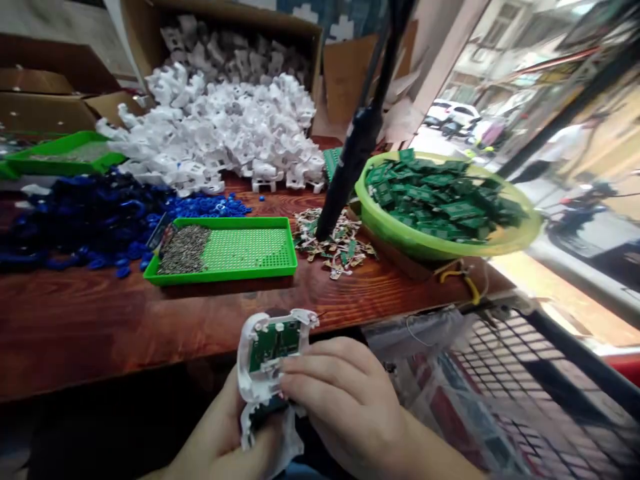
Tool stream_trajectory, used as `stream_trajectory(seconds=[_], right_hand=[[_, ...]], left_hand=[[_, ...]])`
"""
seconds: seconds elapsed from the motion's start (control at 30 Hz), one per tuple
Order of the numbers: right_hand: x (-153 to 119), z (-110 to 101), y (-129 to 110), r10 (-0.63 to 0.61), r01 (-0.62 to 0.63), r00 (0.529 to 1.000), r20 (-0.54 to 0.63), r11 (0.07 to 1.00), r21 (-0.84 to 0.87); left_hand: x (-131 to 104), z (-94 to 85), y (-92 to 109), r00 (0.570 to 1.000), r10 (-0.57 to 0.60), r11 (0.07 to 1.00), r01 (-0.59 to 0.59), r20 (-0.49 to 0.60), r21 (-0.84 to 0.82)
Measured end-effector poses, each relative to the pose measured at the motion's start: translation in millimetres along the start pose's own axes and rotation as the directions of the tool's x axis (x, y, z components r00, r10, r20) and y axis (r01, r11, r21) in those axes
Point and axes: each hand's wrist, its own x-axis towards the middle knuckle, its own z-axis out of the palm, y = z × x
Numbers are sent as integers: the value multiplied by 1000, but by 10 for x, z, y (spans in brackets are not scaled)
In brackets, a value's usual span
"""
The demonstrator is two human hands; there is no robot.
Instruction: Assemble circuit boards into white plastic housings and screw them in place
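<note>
A person's two bare hands work on a white plastic housing (245,363), held just in front of the front edge of a wooden surface (150,323); the housing's top overlaps that edge in this view. Take the housing as the centre of the clock. The left hand (233,433) wraps it from 7 o'clock, gripping its lower part. The right hand (350,390) comes in from 4 o'clock, fingers bent and side by side, tips resting at the housing's middle, beside a green circuit board (263,343) seated inside. Whether those tips pinch a small part, I cannot tell.

At 11 o'clock sits a green tray (250,250), small metal pieces (184,250) heaped in its left end. A band of wood grain runs between tray and front edge, leaving sideways room. At 1 o'clock lies a pile of small wired parts (345,257), close against the tray's right edge; a black pole (347,160) rises there, narrowing the way beyond. At 2 o'clock, a yellow-green basin (425,245) brims with green boards (445,193). Blue parts (75,213) spread at 10 o'clock; a white heap (220,127) fills 12.
</note>
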Motion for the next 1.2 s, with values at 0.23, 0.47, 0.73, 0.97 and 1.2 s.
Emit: stream_trajectory(seconds=[0.23,0.47,0.73,0.97,1.2], right_hand=[[6,94,-77,204,-203,974,-103,979,17],[17,138,-62,194,-193,981,-22,981,28],[28,133,-66,172,-175,984,46,981,82],[34,123,-125,205,-216,967,154,975,60],[-63,209,-87,312,-331,943,116,919,213]], left_hand=[[40,23,0,987,140,987,-133,83,-84],[86,-114,-127,962,163,986,-169,220,10],[79,-238,-112,923,185,928,-277,338,248],[90,-311,-130,883,286,789,-438,373,432],[63,-299,-235,859,339,724,-498,382,477]])
